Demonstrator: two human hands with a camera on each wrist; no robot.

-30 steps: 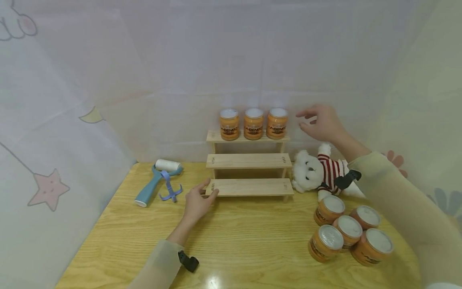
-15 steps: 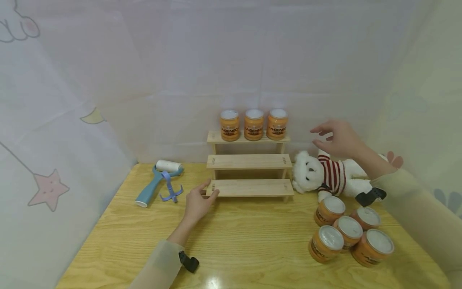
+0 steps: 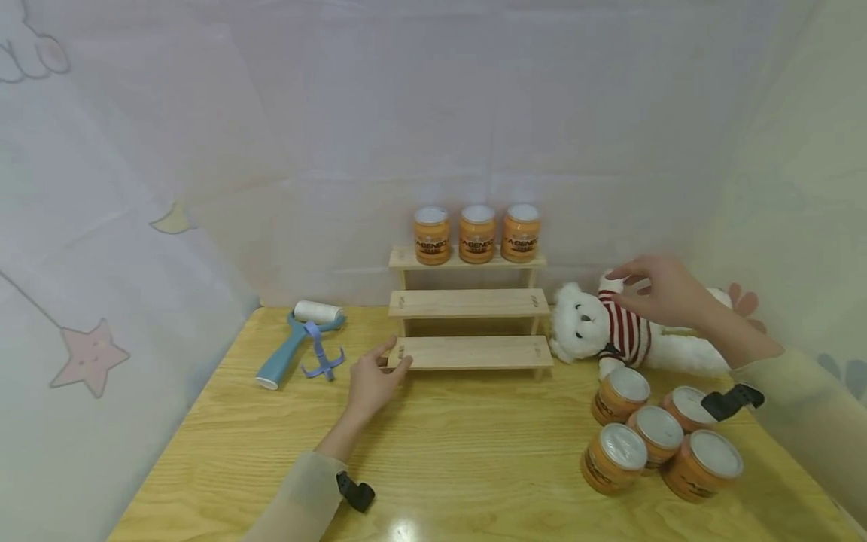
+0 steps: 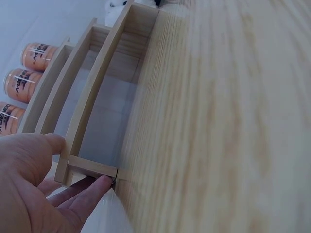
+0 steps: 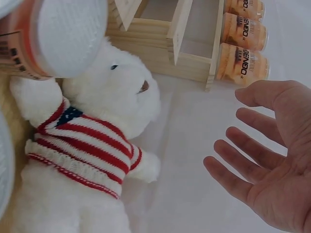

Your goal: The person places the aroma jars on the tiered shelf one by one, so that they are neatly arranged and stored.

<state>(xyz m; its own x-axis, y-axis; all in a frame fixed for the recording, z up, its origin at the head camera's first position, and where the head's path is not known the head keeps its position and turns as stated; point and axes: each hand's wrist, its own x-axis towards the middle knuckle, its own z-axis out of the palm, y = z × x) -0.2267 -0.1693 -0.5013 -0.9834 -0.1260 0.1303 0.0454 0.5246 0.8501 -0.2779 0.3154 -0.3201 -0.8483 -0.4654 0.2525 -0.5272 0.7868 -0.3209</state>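
Observation:
A three-tier wooden display shelf [image 3: 470, 303] stands at the back of the table. My left hand [image 3: 371, 382] holds the left end of its lowest step; in the left wrist view, the thumb lies at the board's edge and the fingers [image 4: 92, 196] against the end leg. Three orange cans [image 3: 477, 235] with pale lids line the top step. My right hand [image 3: 667, 295], empty with fingers spread and slightly bent, hovers over a white plush bear [image 3: 626, 327] in a red-striped sweater. Several more orange cans [image 3: 612, 458] are grouped on the table's right side, below that hand.
On the left of the wooden table [image 3: 284, 459] lie a blue-handled lint roller [image 3: 298, 339] and a small purple-blue hook-shaped item [image 3: 320, 354]. A pale printed cloth [image 3: 352, 135] hangs behind and at both sides.
My right hand has moved right and down, away from the can at the right of the top step, to above the bear. My left hand stays at the shelf.

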